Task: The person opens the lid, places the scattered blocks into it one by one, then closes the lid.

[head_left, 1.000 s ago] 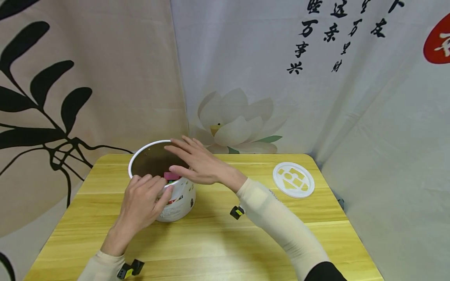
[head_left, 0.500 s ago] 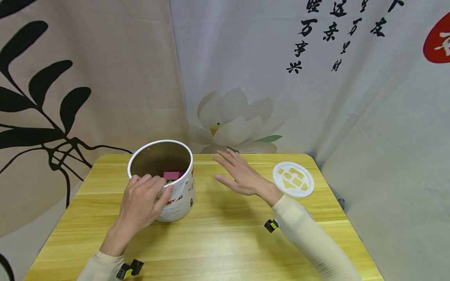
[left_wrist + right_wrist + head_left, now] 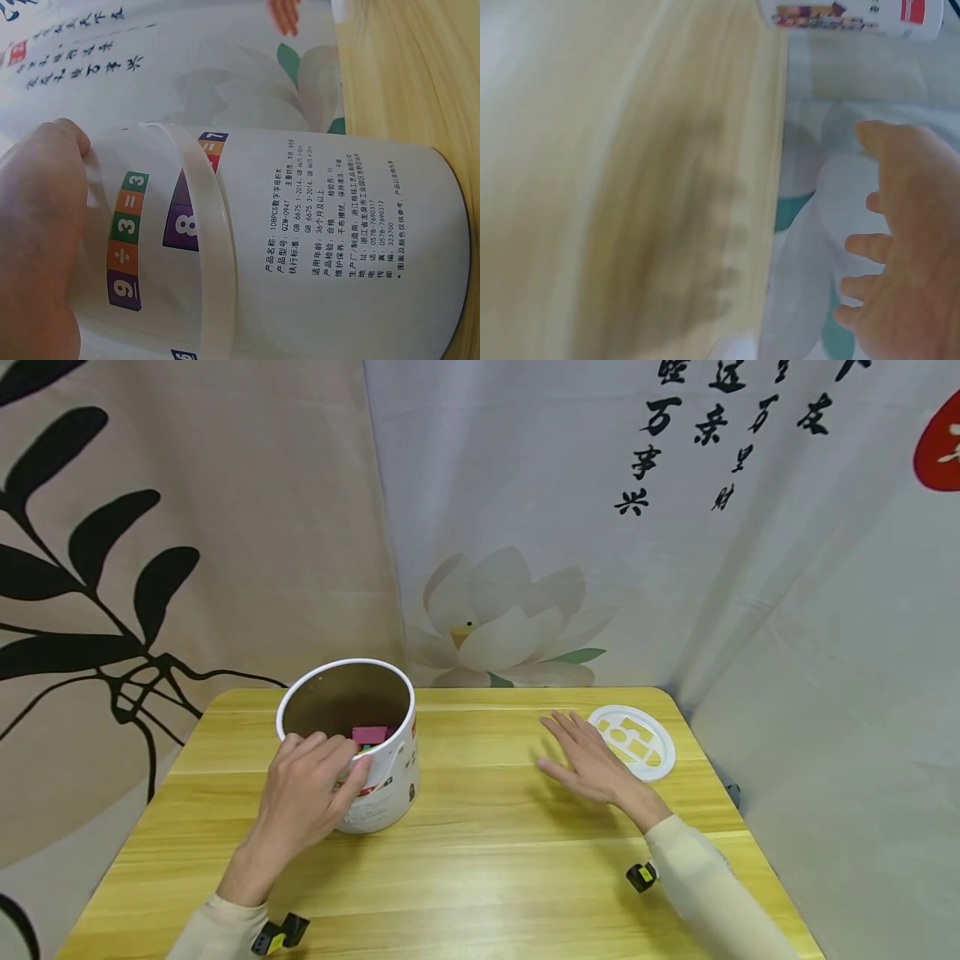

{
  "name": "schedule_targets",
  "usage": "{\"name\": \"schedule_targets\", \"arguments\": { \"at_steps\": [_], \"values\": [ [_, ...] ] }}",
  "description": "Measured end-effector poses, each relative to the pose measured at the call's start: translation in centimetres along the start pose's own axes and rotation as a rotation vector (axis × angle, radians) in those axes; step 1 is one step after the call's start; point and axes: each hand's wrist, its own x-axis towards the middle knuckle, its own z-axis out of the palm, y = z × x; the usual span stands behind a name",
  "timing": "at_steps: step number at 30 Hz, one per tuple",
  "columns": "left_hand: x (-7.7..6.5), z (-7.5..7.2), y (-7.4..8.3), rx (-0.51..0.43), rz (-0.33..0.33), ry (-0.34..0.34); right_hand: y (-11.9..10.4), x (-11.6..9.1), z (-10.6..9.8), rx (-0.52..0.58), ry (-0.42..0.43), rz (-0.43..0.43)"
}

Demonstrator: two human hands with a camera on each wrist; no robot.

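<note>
A white cylindrical bucket (image 3: 386,793) with printed labels stands upright at the left of the table. Inside it a pink block (image 3: 369,735) shows among other coloured pieces that are mostly hidden. My left hand (image 3: 303,797) grips the bucket's near rim, fingers bent over the edge and thumb outside. A white band-like handle (image 3: 214,247) crosses the bucket's side in the left wrist view. My right hand (image 3: 592,764) hovers above the table at the right, fingers spread, holding nothing. Just beyond it lies a round white lid (image 3: 665,752) with shaped cutouts, partly covered by the hand.
The wooden table (image 3: 465,877) ends at a back edge against a printed cloth backdrop (image 3: 510,485). Another cloth hangs along the right side.
My right hand has moved away from the bucket's opening, rightward across the table to beside the lid. The left hand keeps its grip on the rim, and the bucket has stayed put.
</note>
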Motion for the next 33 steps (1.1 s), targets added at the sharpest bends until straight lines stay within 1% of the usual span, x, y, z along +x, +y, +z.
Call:
{"name": "schedule_targets", "arguments": {
  "at_steps": [8,12,15,19,25,33],
  "values": [
    [0.0,0.0,0.0,0.001,0.001,-0.004,3.6,-4.0,0.7,-0.049,0.023,0.127],
    [0.0,0.0,0.0,0.003,-0.001,-0.005,5.1,-5.6,1.0,-0.112,0.047,0.153],
    [0.0,0.0,0.1,0.002,-0.005,-0.005,6.1,-6.4,1.3,-0.153,0.079,0.158],
    [0.0,0.0,0.1,-0.003,-0.006,-0.003,7.1,-6.9,1.5,-0.168,0.112,0.161],
    [-0.1,0.1,0.1,-0.002,-0.003,-0.002,7.5,-7.3,1.7,-0.192,0.119,0.164],
    [-0.1,0.1,0.0,0.002,-0.003,0.003,8.1,-7.2,2.0,-0.190,0.159,0.111]
  ]
}}
